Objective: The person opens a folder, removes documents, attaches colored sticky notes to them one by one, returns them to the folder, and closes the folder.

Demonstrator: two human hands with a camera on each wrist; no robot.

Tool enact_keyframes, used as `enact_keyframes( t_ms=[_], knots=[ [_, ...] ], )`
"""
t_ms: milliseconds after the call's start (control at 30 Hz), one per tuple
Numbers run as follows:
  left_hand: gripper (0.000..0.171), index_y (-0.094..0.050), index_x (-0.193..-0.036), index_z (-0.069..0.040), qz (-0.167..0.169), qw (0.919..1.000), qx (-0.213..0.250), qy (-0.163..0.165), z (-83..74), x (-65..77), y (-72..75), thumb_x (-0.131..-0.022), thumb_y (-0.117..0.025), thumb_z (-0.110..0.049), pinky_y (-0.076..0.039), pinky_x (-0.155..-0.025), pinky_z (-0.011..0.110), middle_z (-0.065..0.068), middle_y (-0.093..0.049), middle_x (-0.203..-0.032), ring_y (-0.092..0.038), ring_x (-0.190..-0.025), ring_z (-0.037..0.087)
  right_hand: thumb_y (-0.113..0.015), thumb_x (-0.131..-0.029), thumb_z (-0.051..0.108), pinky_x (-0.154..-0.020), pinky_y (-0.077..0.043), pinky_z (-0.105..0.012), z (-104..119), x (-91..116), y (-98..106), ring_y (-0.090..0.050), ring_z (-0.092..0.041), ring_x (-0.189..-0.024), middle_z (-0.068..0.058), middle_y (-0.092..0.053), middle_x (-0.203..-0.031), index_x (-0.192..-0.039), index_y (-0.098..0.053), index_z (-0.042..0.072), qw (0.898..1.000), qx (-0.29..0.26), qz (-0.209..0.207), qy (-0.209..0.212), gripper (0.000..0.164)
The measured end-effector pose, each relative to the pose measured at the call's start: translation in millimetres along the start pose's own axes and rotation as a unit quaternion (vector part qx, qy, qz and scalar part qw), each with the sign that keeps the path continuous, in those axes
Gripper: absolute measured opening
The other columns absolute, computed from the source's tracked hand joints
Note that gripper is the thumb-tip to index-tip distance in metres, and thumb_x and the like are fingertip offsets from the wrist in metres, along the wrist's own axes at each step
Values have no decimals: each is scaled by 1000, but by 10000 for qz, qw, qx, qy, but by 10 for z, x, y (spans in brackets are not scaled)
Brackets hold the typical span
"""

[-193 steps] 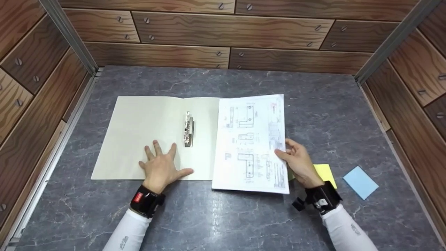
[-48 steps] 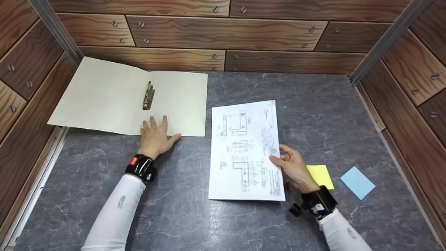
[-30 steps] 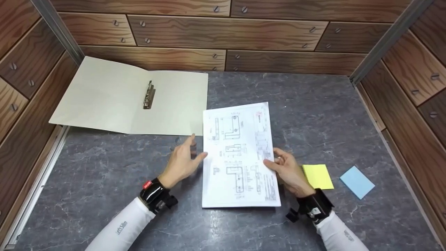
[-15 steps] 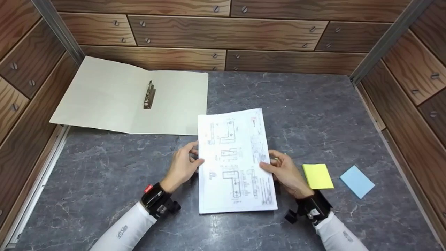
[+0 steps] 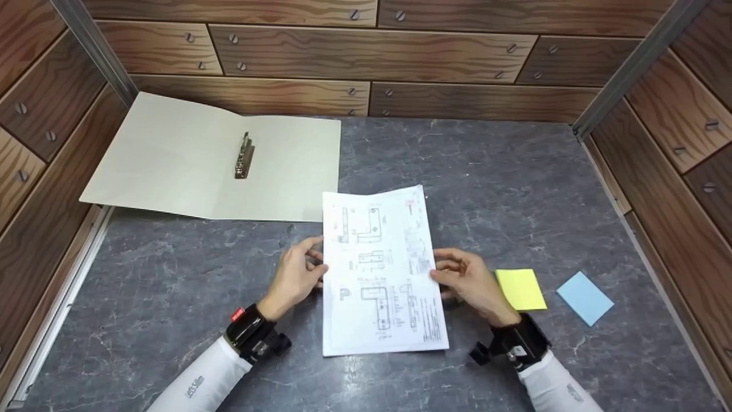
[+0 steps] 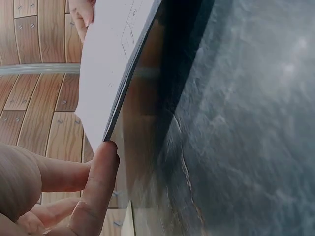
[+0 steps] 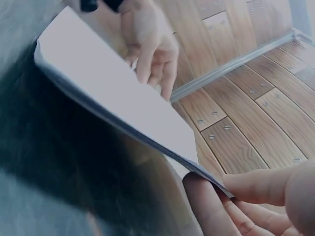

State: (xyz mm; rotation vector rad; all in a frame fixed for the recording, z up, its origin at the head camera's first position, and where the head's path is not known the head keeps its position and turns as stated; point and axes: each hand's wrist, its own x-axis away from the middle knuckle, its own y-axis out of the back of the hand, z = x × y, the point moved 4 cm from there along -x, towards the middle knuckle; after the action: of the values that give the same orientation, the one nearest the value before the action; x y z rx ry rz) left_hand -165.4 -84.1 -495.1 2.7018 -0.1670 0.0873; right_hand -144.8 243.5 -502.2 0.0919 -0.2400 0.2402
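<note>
A stack of white paper sheets (image 5: 394, 326) printed with technical drawings is held at a tilt above the grey tabletop, bowing slightly along its far edge. My left hand (image 5: 294, 277) holds its left edge, thumb in front and fingers curled behind. On the opposite edge my right hand (image 5: 472, 280) pinches the sheets, with the thumb on top and fingers underneath. The right wrist view shows the sheets (image 7: 118, 98) between that thumb (image 7: 256, 186) and the fingers. In the left wrist view a fingertip (image 6: 106, 152) meets the stack's edge.
An open cream folder (image 5: 166, 154) with a metal clip (image 5: 245, 157) lies at the back left, its near right corner behind the sheets. Yellow sticky notes (image 5: 521, 289) and a blue pad (image 5: 585, 298) lie at the right. Wood-patterned walls (image 5: 366, 51) enclose the table.
The folder was pushed to the back left earlier. My left hand then left it and took the sheets' left edge. The stack has shifted left and nearer to me.
</note>
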Motion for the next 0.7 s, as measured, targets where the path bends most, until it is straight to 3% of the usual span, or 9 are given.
enact_keyframes(
  t_ms=[167, 300, 700],
  knots=[
    [59, -53, -145, 5, 107, 9998, -126, -52, 25, 42, -5, -88, -68, 13, -63, -56, 32, 18, -67, -105, -63, -67, 14, -72, -93, 4, -58, -64, -31, -26, 32, -47, -70, -10, -77, -10, -68, -101, -140, -56, -7, 9951, 981, -126, 79, 51],
    [59, -53, -144, 5, 207, 9995, -232, -15, 66, 58, -7, -87, -67, 13, -62, -54, 30, 18, -68, -104, -63, -66, 14, -72, -93, 4, -56, -63, -32, -35, 62, -91, -67, -13, -72, -12, -63, -97, -139, -58, -5, 9878, 1557, -53, 75, 49],
    [58, -53, -143, 8, 386, 9988, -244, 169, 162, 79, -38, -87, -67, 13, -61, -53, 27, 18, -68, -100, -68, -69, 16, -72, -93, 3, -52, -60, -30, -90, 72, -101, -66, -14, -61, -8, -65, -83, -135, -64, -3, 9737, 2276, 116, -91, 43]
  ],
)
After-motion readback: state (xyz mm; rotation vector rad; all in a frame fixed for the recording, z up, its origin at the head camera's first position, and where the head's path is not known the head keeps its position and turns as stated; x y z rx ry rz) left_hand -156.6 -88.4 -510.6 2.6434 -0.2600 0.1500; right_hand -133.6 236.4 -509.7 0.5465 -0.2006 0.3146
